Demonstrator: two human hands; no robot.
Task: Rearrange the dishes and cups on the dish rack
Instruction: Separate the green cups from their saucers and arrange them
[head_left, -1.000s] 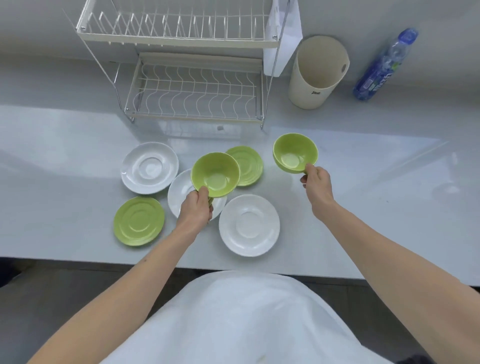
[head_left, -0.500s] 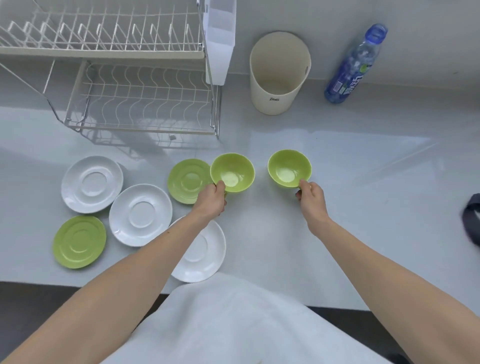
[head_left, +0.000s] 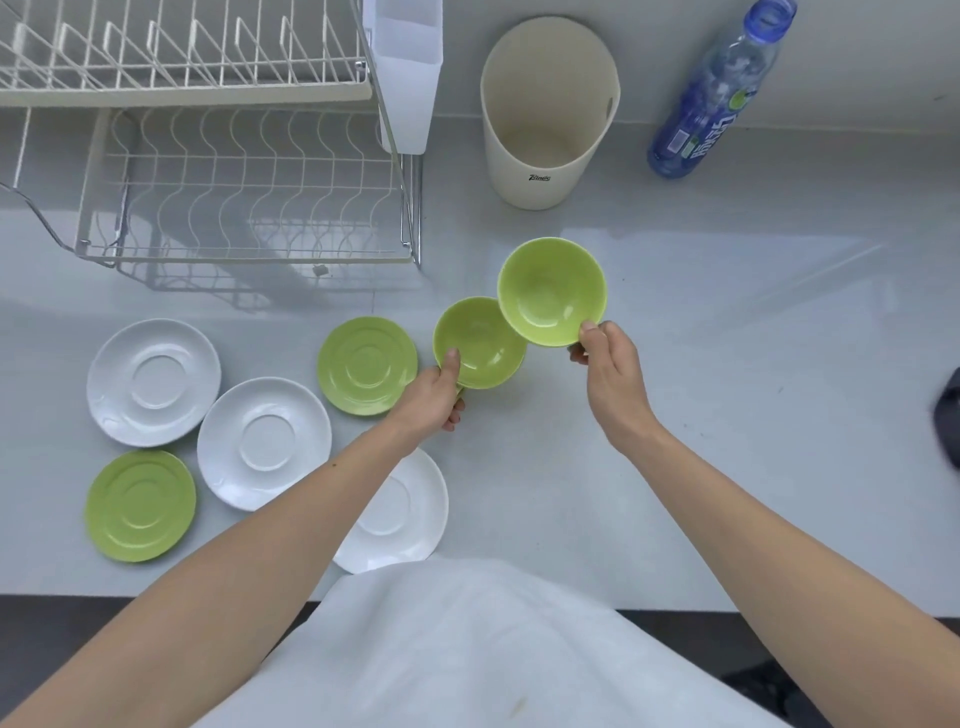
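My left hand (head_left: 434, 397) grips a green cup (head_left: 475, 345) by its near rim, low over the counter. My right hand (head_left: 608, 371) holds a second green cup (head_left: 551, 291) higher, its rim overlapping the first cup's right edge. Both cups are upright and empty. To the left lie saucers on the counter: a green saucer (head_left: 367, 366) beside the left cup, another green saucer (head_left: 140, 506) at the front left, and three white saucers (head_left: 154, 382), (head_left: 264, 442), (head_left: 405, 512), the last partly under my left forearm. The two-tier wire dish rack (head_left: 244, 176) stands empty at the back left.
A white cutlery holder (head_left: 410, 73) hangs on the rack's right side. A cream tub (head_left: 548, 111) and a blue water bottle (head_left: 714, 98) stand at the back. A dark object (head_left: 948, 415) shows at the right edge. The counter's front edge (head_left: 675, 605) runs near my body.
The two cups have come together: the right cup rose and moved left over the left cup's edge. The view shifted right, so the rack and saucers sit further left.
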